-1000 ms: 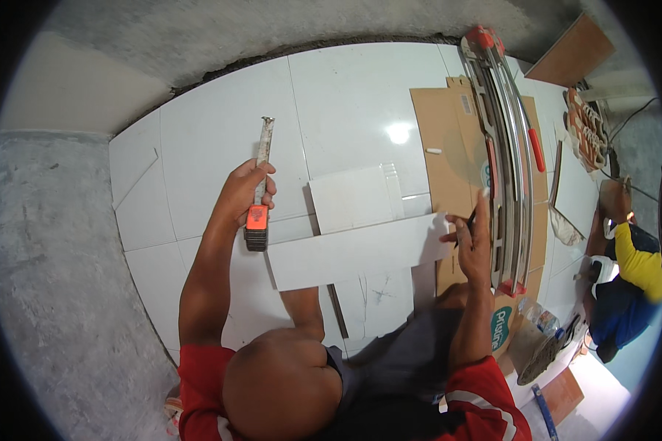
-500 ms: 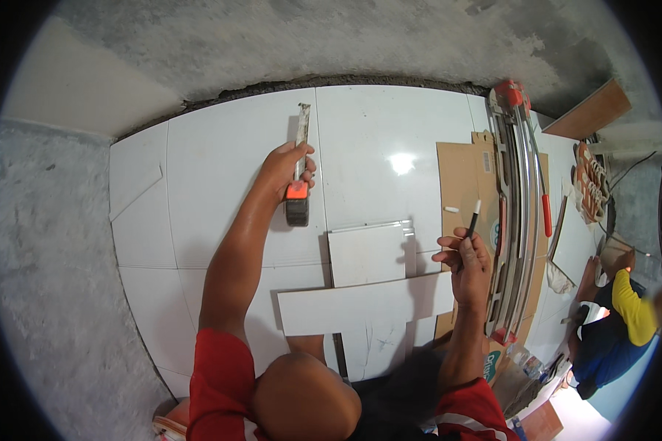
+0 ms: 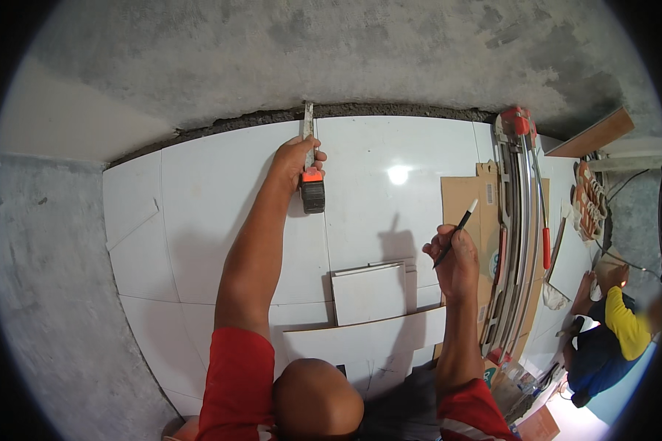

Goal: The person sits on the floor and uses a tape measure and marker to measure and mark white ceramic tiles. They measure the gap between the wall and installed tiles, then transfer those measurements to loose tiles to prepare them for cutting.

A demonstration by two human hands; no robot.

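My left hand [image 3: 292,162] is closed around the blade of a tape measure [image 3: 313,195], just above its black and orange case. The blade lies over the white floor tiles [image 3: 235,176], and its end reaches the rough gap [image 3: 250,120] along the far wall. In my right hand [image 3: 459,261], a black marker with a white end [image 3: 465,216] is pinched between the fingers, tilted up to the right. Small cut tile pieces [image 3: 370,294] lie stacked between my arms. Nearer to me is a wider tile piece [image 3: 323,345] with pen marks beside it.
A long tile cutter [image 3: 514,242] with a red-handled lever [image 3: 546,246] lies on brown cardboard [image 3: 459,198] at right. Beyond it are a patterned shoe [image 3: 587,198] and a brown board [image 3: 595,134]. A co-worker in a yellow sleeve [image 3: 625,323] crouches at far right. Grey walls border the floor.
My left hand has moved the tape measure forward, bringing its blade end to the gap at the wall. The marker in my right hand has turned to a more slanted angle. The view has shifted.
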